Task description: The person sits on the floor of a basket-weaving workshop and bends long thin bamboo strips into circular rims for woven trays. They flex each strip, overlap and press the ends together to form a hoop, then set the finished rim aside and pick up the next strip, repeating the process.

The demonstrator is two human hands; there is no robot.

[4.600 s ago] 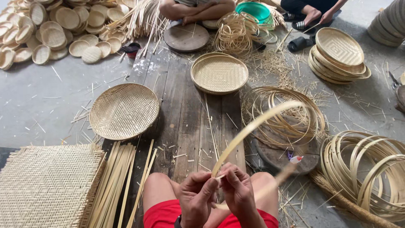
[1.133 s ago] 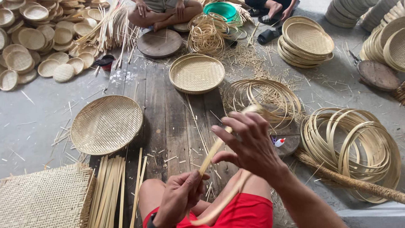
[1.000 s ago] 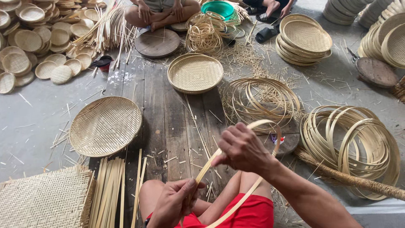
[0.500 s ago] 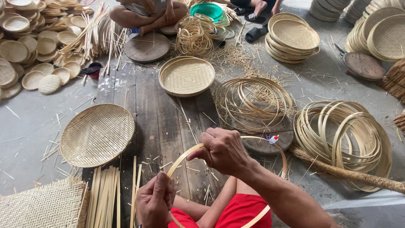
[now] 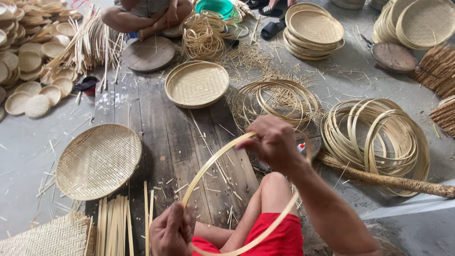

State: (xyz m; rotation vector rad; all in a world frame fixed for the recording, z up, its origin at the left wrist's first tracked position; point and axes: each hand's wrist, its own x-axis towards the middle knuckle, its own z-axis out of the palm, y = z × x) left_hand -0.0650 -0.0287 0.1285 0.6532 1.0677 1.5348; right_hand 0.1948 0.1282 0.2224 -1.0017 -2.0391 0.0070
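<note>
A pale bamboo strip is bent into a wide hoop over my lap and the dark wooden boards. My left hand grips the hoop at its near left side. My right hand holds the far top of the hoop, fingers closed around the strip. The lower part of the hoop runs across my red shorts. A round woven tray lies to the left of the hoop.
A woven basket sits ahead on the boards, loose hoops and a pile of rings to the right, stacked baskets beyond. Bamboo slats and a mat lie near left. Another person sits opposite.
The strip has been curved from a loose arc into a full hoop. My right hand slid outward along it and my left hand dropped to the near side.
</note>
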